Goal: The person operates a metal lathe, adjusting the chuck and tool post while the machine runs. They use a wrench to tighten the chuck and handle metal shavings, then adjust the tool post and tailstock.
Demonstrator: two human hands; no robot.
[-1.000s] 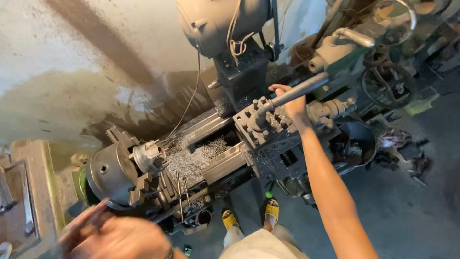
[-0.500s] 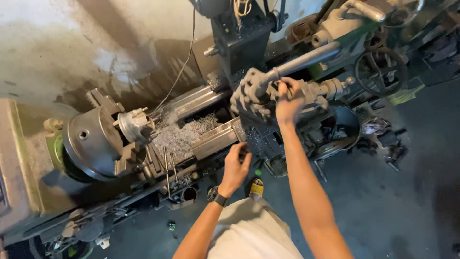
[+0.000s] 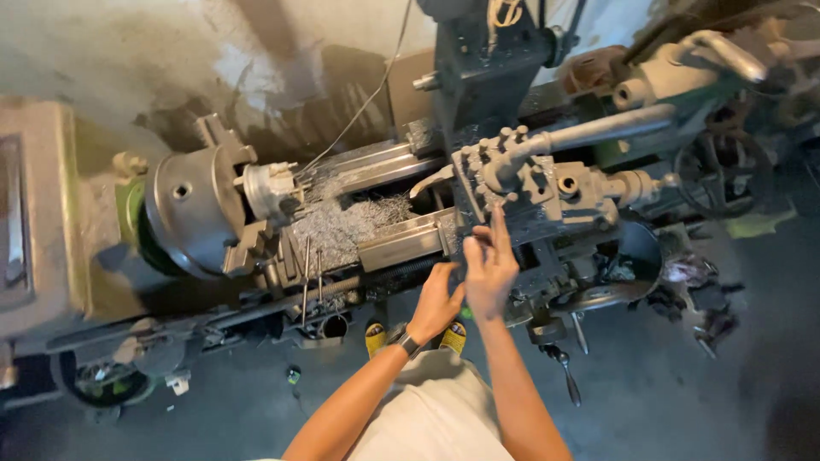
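A big old metal lathe fills the middle of the view. It is grey, greasy and worn. On its left end sits a round, heavy chuck with blocky steel jaws, and it grips a short shiny metal piece. Just beside that, a heap of thin, curly metal shavings lies on the flat rails of the bed.

The carriage is a chunky block of dark iron with bolt heads on top. A long, smooth, round handle sticks out of it to the right.

The right hand is up against the front of the carriage. Its fingers are straight and spread, gripping nothing. The left hand is just beside it, lower down, at the front edge of the lathe. Its fingers are loose and hold nothing, and a dark band is on the wrist.

Below, the concrete floor is dull grey and rough, with yellow shoes showing.
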